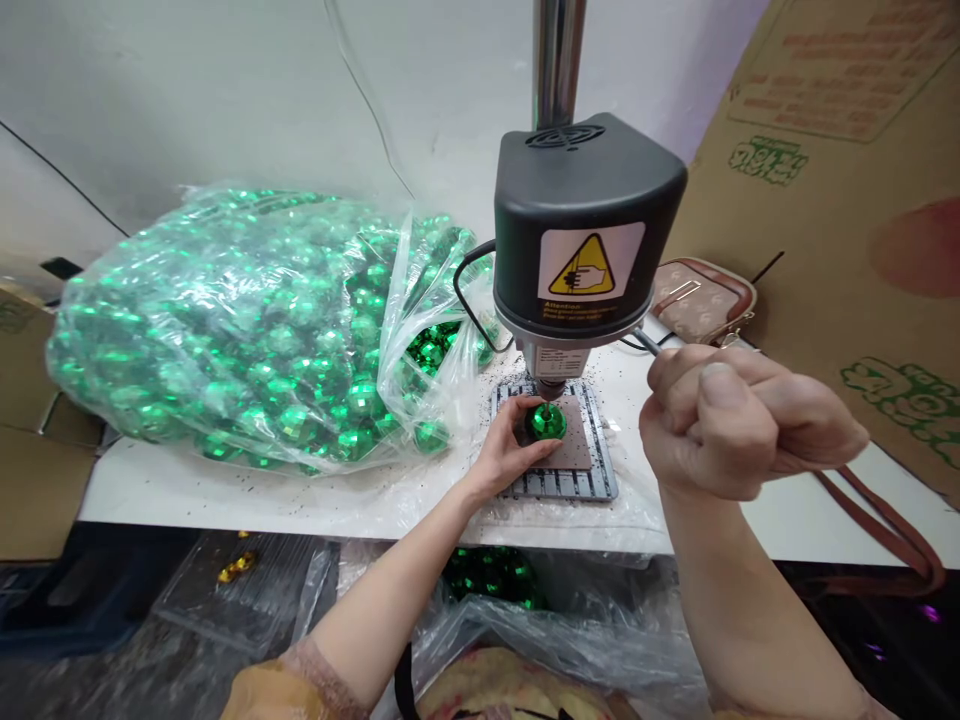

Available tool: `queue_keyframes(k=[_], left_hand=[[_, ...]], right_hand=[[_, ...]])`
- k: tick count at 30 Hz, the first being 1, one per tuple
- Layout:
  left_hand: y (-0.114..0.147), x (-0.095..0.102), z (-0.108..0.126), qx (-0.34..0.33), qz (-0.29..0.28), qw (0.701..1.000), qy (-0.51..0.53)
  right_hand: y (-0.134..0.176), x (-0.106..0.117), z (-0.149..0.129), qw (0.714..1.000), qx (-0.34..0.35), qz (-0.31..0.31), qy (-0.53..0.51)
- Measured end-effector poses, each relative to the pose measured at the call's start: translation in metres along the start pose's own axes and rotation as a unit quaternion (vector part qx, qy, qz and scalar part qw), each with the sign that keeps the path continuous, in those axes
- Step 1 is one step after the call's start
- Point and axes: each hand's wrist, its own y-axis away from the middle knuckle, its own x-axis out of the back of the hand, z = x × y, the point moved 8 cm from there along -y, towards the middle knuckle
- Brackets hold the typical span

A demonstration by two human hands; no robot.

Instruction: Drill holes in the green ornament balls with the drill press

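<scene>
Presumably to steady it under the drill press (589, 220), the left hand (504, 452) pinches a green faceted ball (548, 424), while the right hand (724, 420) clamps the feed lever (649, 343).

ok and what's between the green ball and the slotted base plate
In the head view, a flat pinkish-brown board lies between the green ball and the slotted base plate; whether the ball touches the board directly is hidden.

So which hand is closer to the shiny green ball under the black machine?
Left. The left hand holds the green ball from its left side; the right hand is farther away, to the right, around the metal lever.
</scene>
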Motion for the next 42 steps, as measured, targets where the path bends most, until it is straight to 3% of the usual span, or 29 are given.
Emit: queue_keyframes(k=[16,21,25,27,30,32,34,36,38,40,42], left_hand=[[0.001,0.000,0.002,0.007,-0.003,1.000,0.005],[0.000,0.001,0.005,0.009,0.009,1.000,-0.005],[0.001,0.002,0.014,0.011,0.050,0.998,-0.029],[0.009,0.007,0.021,0.003,0.095,0.993,-0.067],[0.040,0.012,0.036,-0.052,0.145,0.975,-0.163],[0.071,0.005,0.046,-0.121,0.094,0.963,-0.222],[0.109,-0.012,0.049,-0.189,-0.021,0.939,-0.287],[0.149,-0.027,0.041,-0.232,-0.145,0.891,-0.363],[0.179,-0.034,0.030,-0.251,-0.233,0.840,-0.420],[0.189,-0.029,0.026,-0.261,-0.267,0.819,-0.436],[0.174,-0.014,0.035,-0.283,-0.238,0.825,-0.427]], right_hand=[[0.016,0.004,0.000,0.998,0.048,-0.026,-0.023],[-0.006,-0.004,-0.001,1.000,-0.019,0.018,-0.013],[-0.036,-0.014,0.011,0.990,-0.130,0.054,0.006],[-0.044,-0.017,0.018,0.984,-0.171,0.058,0.003],[-0.048,-0.017,0.022,0.983,-0.175,0.062,0.002],[-0.047,-0.016,0.022,0.984,-0.167,0.060,0.011],[-0.045,-0.016,0.021,0.985,-0.162,0.058,0.022],[-0.045,-0.016,0.020,0.985,-0.163,0.059,0.025],[-0.044,-0.016,0.020,0.983,-0.170,0.062,0.023],[-0.044,-0.016,0.019,0.983,-0.174,0.064,0.018],[-0.044,-0.017,0.018,0.983,-0.173,0.065,0.018]])
